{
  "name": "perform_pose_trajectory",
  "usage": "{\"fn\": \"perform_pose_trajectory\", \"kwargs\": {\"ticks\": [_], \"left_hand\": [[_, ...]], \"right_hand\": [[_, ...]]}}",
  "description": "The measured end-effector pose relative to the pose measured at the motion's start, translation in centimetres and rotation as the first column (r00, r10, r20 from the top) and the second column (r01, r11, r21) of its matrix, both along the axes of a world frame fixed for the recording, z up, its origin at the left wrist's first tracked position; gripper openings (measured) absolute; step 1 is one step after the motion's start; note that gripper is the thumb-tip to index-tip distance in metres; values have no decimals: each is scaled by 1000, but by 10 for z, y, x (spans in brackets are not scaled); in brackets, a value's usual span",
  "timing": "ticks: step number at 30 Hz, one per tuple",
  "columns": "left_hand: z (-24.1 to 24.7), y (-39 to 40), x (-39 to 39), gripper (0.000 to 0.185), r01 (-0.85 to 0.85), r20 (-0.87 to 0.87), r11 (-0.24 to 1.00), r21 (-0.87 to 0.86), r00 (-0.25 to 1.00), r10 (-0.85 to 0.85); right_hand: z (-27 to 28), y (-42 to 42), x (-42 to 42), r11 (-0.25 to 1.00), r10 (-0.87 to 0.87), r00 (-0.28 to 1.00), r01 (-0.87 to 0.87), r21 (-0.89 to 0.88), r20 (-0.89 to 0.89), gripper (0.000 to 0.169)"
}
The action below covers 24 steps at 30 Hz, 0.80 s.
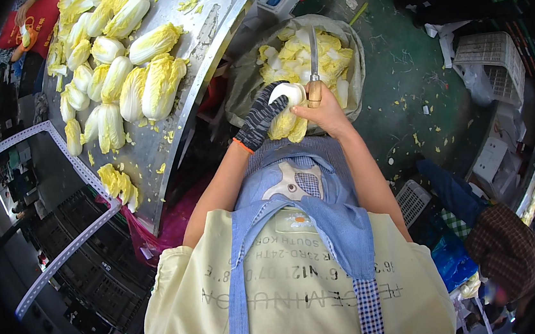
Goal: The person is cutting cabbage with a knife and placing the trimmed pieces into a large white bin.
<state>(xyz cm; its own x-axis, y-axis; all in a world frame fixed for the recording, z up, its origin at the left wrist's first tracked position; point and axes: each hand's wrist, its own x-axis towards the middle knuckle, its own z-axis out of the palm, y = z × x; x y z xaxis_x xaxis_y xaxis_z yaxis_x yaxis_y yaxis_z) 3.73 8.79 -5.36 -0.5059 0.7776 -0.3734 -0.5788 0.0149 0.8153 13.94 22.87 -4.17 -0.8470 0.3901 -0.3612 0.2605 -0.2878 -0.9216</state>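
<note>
My left hand (262,114), in a dark grey knitted glove with an orange cuff, grips a small napa cabbage (287,117) by its white base. Bare, my right hand (323,108) holds a knife (314,61) by its wooden handle, the blade pointing away from me. The right thumb is at the cabbage's side. Below and beyond both hands stands a large woven sack (354,42), open at the top, full of yellow and white cabbage leaves (293,58). Several trimmed napa cabbages (161,88) lie on the metal table (201,33) to the left.
Loose leaves (119,183) lie near the table's close corner. A co-worker in red (39,25) stands across the table; another person in a checked top (507,245) bends at the lower right. White plastic crates (489,58) stand at right on the green floor (399,82), which has leaf scraps.
</note>
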Motion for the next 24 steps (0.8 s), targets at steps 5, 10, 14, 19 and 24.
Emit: {"fn": "perform_pose_trajectory", "kwargs": {"ticks": [5, 10, 14, 19, 24], "left_hand": [[3, 3, 3, 37, 11, -232, 992, -128, 972, -40], [-1, 3, 3, 34, -12, -124, 997, -73, 992, 3], [3, 1, -2, 30, -37, 50, 999, -24, 998, 38], [-16, 5, 11, 30, -140, -126, 983, -119, 984, 125], [-29, 12, 15, 33, -420, -103, 896, -143, 907, 409]], "right_hand": [[-8, 0, 1, 989, 62, 998, -62, 135, 10, 39], [-18, 0, 3, 975, -42, 999, 37, 219, 18, 35], [-13, 2, 3, 989, -120, 993, 118, 84, 19, 31], [-17, -2, -3, 988, -88, 987, 70, 138, 132, 31], [-32, -3, -4, 969, -241, 965, 233, 85, 100, 29]]}}
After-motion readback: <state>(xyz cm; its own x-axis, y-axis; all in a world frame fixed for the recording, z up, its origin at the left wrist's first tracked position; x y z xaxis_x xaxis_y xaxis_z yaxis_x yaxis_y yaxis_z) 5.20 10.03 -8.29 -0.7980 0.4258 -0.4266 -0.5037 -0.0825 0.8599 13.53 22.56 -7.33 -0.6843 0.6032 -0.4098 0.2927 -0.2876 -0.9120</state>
